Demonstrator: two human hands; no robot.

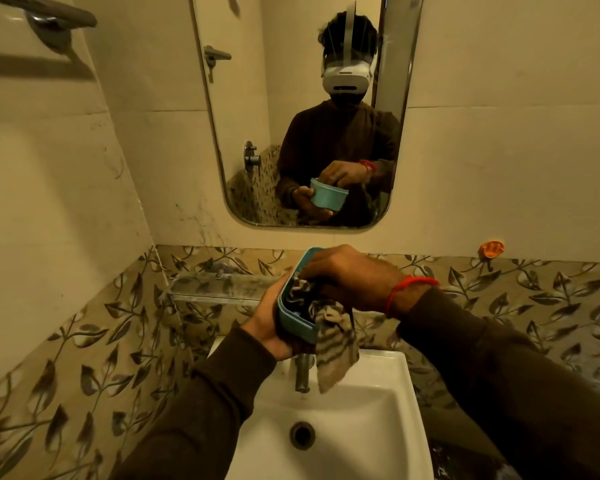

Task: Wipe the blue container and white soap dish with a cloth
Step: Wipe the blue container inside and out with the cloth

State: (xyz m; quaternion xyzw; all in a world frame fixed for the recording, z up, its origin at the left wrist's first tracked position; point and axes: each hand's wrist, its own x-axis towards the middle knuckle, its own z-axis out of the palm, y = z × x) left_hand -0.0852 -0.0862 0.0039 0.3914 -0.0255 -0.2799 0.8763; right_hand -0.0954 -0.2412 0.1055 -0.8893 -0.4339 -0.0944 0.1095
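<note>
The blue container [293, 322] is held above the sink, tilted with its opening facing right. My left hand [269, 320] grips it from the left and below. My right hand [347, 275] presses a striped brown-and-cream cloth [331, 344] into the container's opening; the cloth's loose end hangs down over the tap. The inside of the container is mostly hidden by the cloth and my fingers. The white soap dish is not in view.
A white sink [378, 420] with a metal tap [302, 374] lies directly below my hands. A glass shelf [219, 287] is fixed to the leaf-patterned tiles behind. A mirror [305, 109] hangs above, an orange hook [490, 249] at right, a towel bar [49, 15] upper left.
</note>
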